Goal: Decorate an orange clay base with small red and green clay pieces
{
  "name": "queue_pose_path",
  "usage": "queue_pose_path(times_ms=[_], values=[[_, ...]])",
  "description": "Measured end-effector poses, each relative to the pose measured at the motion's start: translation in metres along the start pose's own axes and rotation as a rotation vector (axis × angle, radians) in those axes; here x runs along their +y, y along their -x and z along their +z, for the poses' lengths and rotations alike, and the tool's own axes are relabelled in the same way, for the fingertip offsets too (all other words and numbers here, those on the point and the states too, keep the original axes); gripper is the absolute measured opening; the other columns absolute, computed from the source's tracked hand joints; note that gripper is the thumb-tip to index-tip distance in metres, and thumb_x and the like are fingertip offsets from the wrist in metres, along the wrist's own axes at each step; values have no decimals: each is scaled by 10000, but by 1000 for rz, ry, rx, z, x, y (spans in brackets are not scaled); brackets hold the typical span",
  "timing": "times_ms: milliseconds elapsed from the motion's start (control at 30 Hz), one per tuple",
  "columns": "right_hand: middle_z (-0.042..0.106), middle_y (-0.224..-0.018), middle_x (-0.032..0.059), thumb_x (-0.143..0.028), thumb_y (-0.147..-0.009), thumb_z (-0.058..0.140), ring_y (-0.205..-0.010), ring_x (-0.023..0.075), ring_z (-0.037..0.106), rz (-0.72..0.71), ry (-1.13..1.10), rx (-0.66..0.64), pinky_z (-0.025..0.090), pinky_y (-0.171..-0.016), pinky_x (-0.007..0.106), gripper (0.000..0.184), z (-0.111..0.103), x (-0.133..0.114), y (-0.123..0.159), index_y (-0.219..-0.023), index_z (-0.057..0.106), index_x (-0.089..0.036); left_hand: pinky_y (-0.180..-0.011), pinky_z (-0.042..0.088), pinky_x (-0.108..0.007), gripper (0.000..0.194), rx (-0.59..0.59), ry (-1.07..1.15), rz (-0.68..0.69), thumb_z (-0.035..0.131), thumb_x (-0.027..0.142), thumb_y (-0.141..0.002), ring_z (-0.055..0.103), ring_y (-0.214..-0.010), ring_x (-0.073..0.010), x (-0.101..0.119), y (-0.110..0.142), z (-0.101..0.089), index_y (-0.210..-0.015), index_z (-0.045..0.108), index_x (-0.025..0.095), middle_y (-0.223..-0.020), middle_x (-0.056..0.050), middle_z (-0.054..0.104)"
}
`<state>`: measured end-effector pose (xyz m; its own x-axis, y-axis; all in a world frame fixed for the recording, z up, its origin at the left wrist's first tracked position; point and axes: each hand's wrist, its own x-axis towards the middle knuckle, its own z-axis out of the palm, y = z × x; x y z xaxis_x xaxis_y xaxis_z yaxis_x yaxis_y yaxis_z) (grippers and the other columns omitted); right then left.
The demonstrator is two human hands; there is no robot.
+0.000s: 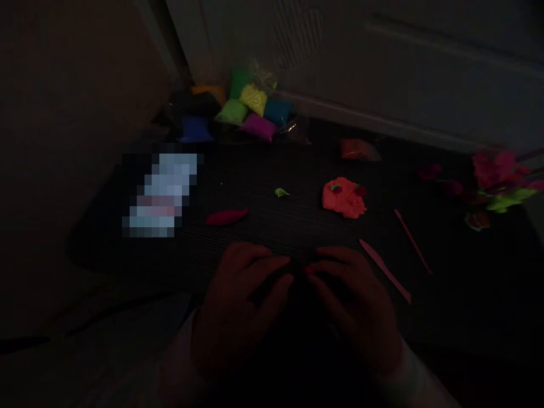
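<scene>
In dim light, my right hand [363, 300] pinches a tiny pink bit of clay [309, 270] between thumb and fingertips. Facing it across a small gap is my left hand [238, 300], its thumb and index finger slightly apart with nothing visible between them. Just beyond the left hand lies a dark pink tapered roll of clay [226, 216]. A small light green leaf-shaped piece [280, 192] rests farther back on the dark table [263, 164]. To its right is a flattened coral-red lump of clay [342, 199] with small green and dark red pieces on it.
A pink plastic knife [386, 271] and a thin pink stick tool [412, 241] lie right of my right hand. Several clay packets [260, 127] are heaped at the back, with an orange-red packet [356, 149] apart. Pink clay flowers [497, 173] stand far right; a blurred-out bright rectangle [165, 192] is left.
</scene>
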<state>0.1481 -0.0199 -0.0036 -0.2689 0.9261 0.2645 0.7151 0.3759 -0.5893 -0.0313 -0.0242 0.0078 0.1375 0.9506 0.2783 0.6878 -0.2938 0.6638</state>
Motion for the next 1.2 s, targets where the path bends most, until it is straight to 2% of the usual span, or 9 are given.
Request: queue_pose_path(times_ms=[133, 200, 367, 400, 567, 767, 867, 1033, 1200], values=[[604, -967, 76, -215, -780, 550, -901, 207, 550, 12, 115, 24, 464, -768, 412, 117, 8, 9, -7, -879, 607, -188, -720, 481, -341, 158, 135, -171, 63, 533, 188, -782, 537, -827, -174, -13, -12, -2, -904, 626, 152, -843, -51, 589], [607, -949, 84, -206, -785, 544, -887, 209, 547, 8, 144, 28, 456, -769, 414, 112, 12, 12, -12, -870, 610, -172, -754, 468, -368, 177, 126, -256, 80, 538, 210, -781, 537, -858, -196, -18, -28, -3, -914, 630, 140, -873, -69, 602], [613, -923, 90, -185, -780, 546, -867, 216, 541, 7, 157, 25, 444, -763, 423, 104, 18, 14, -16, -850, 616, -153, -801, 444, -406, 266, -57, -410, 69, 511, 211, -797, 536, -922, -228, -25, -80, 9, -1041, 593, 141, -976, -83, 615], [614, -925, 91, -184, -778, 549, -871, 219, 540, 10, 141, 32, 441, -767, 429, 108, 19, 14, -16, -856, 616, -153, -809, 443, -398, 293, -138, -415, 74, 512, 194, -794, 536, -937, -226, -26, -88, 13, -1074, 575, 133, -1007, -92, 610], [617, -935, 92, -207, -780, 551, -886, 219, 550, 26, 58, 103, 449, -777, 432, 147, 19, 13, -15, -911, 601, -166, -772, 473, -331, 177, -231, -397, 130, 506, 142, -789, 594, -841, -185, -34, -105, 25, -886, 652, 122, -877, -75, 650], [640, -912, 52, -222, -809, 519, -864, 163, 589, 35, -68, 231, 489, -759, 324, 161, 6, 2, -12, -958, 570, -187, -755, 485, -239, 140, -237, -291, 242, 524, 178, -805, 598, -825, -115, -3, -77, 9, -889, 634, 155, -869, -20, 648], [660, -887, 34, -225, -797, 539, -820, 147, 607, 43, -134, 270, 499, -721, 293, 166, -1, -9, -6, -956, 576, -193, -731, 494, -273, 134, -197, -219, 361, 496, 150, -815, 587, -798, -135, 17, -54, 1, -860, 622, 144, -838, -33, 633], [684, -823, 11, -203, -794, 533, -752, 129, 625, 43, -149, 257, 500, -675, 258, 101, -11, -26, 9, -857, 611, -197, -706, 491, -303, 152, -233, -289, 496, 457, 101, -816, 566, -787, -163, 34, -24, -6, -874, 595, 127, -846, -52, 616], [693, -789, 12, -210, -784, 509, -722, 150, 633, 121, -194, 195, 487, -669, 277, 125, -16, -41, 26, -810, 632, -206, -699, 487, -313, 117, -283, -330, 489, 493, 82, -782, 555, -759, -167, 43, 0, -14, -830, 587, 133, -814, -44, 609]])
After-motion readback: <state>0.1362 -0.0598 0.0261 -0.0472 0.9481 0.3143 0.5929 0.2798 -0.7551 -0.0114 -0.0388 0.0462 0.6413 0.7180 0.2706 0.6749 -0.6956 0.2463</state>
